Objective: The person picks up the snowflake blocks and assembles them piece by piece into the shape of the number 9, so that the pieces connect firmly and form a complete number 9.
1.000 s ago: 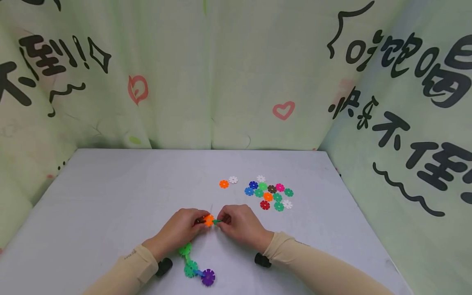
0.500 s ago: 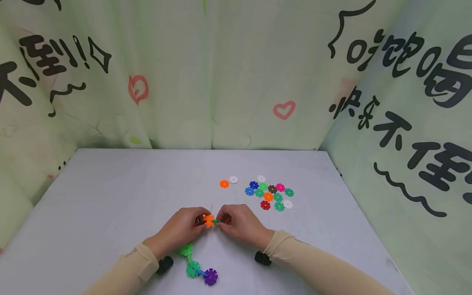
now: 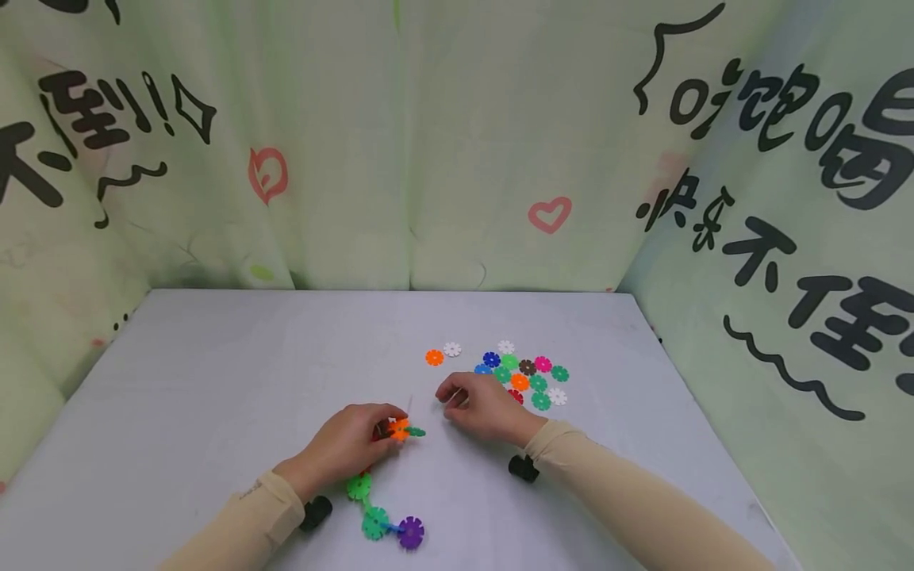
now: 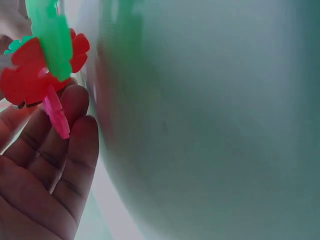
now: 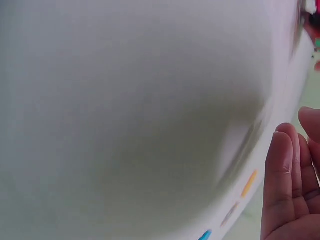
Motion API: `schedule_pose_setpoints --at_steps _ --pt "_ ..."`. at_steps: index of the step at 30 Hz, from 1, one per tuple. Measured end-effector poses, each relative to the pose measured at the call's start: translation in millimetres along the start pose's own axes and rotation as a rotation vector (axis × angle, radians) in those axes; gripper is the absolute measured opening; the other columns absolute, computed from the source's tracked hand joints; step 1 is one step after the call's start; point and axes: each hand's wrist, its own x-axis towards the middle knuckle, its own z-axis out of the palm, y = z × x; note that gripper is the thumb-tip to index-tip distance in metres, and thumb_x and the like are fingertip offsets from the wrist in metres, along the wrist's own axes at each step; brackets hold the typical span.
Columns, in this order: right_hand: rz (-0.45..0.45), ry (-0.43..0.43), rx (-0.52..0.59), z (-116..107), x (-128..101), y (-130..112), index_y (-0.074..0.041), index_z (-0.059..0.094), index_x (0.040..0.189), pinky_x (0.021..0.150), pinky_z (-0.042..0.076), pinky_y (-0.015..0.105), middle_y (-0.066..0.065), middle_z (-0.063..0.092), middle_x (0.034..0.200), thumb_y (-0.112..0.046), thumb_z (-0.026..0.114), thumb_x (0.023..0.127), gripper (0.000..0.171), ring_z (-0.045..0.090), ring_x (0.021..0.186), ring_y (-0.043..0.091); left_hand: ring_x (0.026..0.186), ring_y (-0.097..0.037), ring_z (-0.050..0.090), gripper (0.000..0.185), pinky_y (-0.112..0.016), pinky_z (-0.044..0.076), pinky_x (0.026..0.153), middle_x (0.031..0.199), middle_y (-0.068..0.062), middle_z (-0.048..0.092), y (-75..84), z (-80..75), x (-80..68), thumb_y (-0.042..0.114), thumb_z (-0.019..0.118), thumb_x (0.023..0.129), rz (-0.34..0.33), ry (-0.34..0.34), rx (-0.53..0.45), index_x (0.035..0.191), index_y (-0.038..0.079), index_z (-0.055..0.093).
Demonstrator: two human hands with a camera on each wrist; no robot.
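Observation:
My left hand [image 3: 343, 440] pinches a chain of slotted, flower-shaped plastic discs. At its fingertips show an orange disc [image 3: 398, 429] and a green disc [image 3: 417, 433] slotted into it. The chain's other end hangs below the hand, with a light green disc [image 3: 359, 487], a green disc [image 3: 374, 524] and a purple disc [image 3: 411, 533]. In the left wrist view a red disc [image 4: 25, 80] and a pink disc [image 4: 57, 117] sit by the fingers; the palm hides part of the chain. My right hand [image 3: 493, 408] holds nothing, fingers relaxed, near the loose discs.
Several loose discs lie in a cluster behind the right hand, among them a pink disc [image 3: 543, 364] and a brown disc [image 3: 527, 367]. Left of them lie an orange loose disc [image 3: 434, 358] and a white disc [image 3: 452, 349]. Curtains border the white table [image 3: 250, 357].
The right hand has let go of the green disc and moved away, right and toward the loose discs. The left hand stays nearly still with the chain.

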Motion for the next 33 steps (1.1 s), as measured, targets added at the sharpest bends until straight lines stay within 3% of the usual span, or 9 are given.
schedule_pose_setpoints --at_steps 4,15,22,33 --pt "0.046 0.034 0.022 -4.7 14.7 10.1 -0.011 0.068 0.109 0.083 0.053 0.027 -0.002 0.067 0.107 -0.004 0.072 0.089 0.022 0.064 0.091 0.01 0.077 -0.008 0.054 0.034 -0.031 0.049 0.072 0.086 0.014 0.06 -1.9 -0.6 -1.3 0.021 0.078 0.087 0.004 -0.011 0.001 0.12 0.016 0.07" --pt "0.053 0.105 -0.039 -10.2 47.6 18.0 -0.01 0.066 0.123 0.082 0.052 0.03 0.001 0.064 0.119 -0.005 0.068 0.091 0.033 0.062 0.082 0.01 0.076 -0.007 0.054 0.033 -0.028 0.048 0.07 0.093 0.012 0.062 -0.9 -2.9 -1.6 0.019 0.078 0.087 0.024 -0.022 -0.001 0.119 0.015 0.07" --pt "0.072 0.085 -0.132 -10.0 60.5 19.6 -0.012 0.063 0.131 0.079 0.05 0.028 -0.001 0.064 0.119 -0.009 0.069 0.092 0.039 0.058 0.075 0.012 0.075 -0.007 0.054 0.034 -0.028 0.047 0.068 0.092 0.012 0.062 0.7 -2.5 0.2 0.019 0.078 0.087 0.016 -0.043 -0.007 0.119 0.015 0.07" --pt "0.01 0.026 -0.288 -3.8 62.8 16.5 -0.009 0.069 0.122 0.081 0.05 0.03 0.002 0.06 0.108 -0.01 0.071 0.09 0.032 0.056 0.085 0.016 0.073 -0.007 0.053 0.033 -0.028 0.047 0.066 0.088 0.013 0.06 -2.3 -3.5 -0.9 0.02 0.077 0.087 0.004 -0.048 -0.013 0.119 0.015 0.07"
